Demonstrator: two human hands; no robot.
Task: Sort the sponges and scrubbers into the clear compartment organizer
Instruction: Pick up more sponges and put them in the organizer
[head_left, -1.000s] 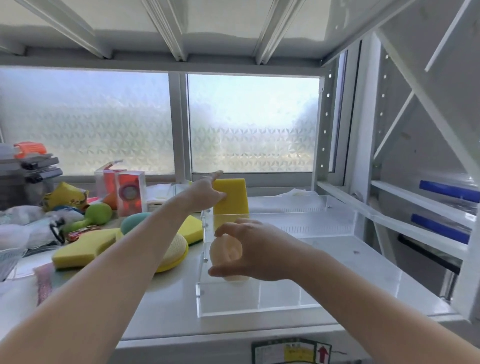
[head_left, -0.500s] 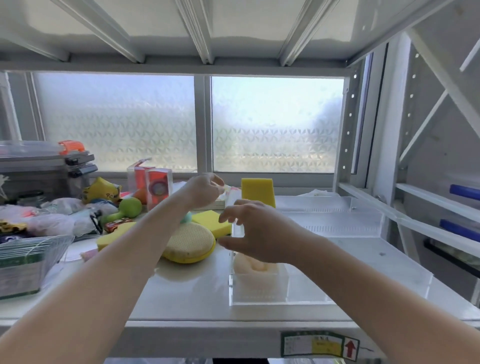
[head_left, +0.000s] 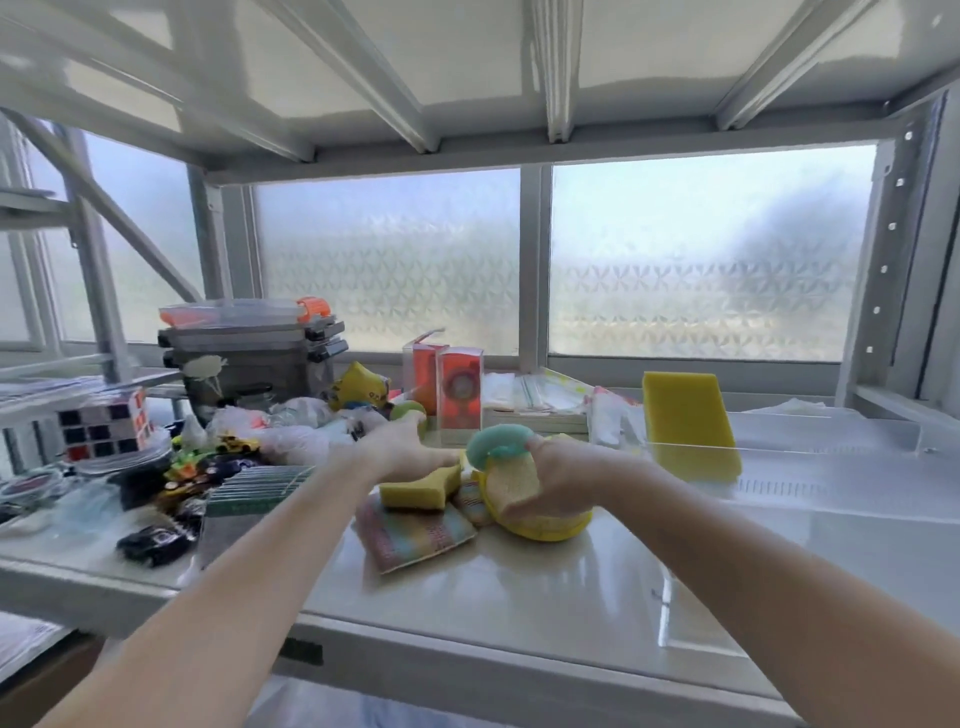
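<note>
Right hand (head_left: 558, 475) gripping round yellow scrubber (head_left: 524, 493), left hand (head_left: 402, 449) at 9 o'clock resting fingers extended on yellow sponge (head_left: 418, 488), upright yellow sponge block (head_left: 688, 431) in clear organizer (head_left: 831, 452) at 3 o'clock

Block sponge (head_left: 688, 431) stands in organizer (head_left: 831, 447) (apparently), sponge pile (head_left: 447, 499) left.

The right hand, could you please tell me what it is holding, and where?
The right hand grips the round yellow scrubber pad by its upper edge, fingers curled around it.
</note>
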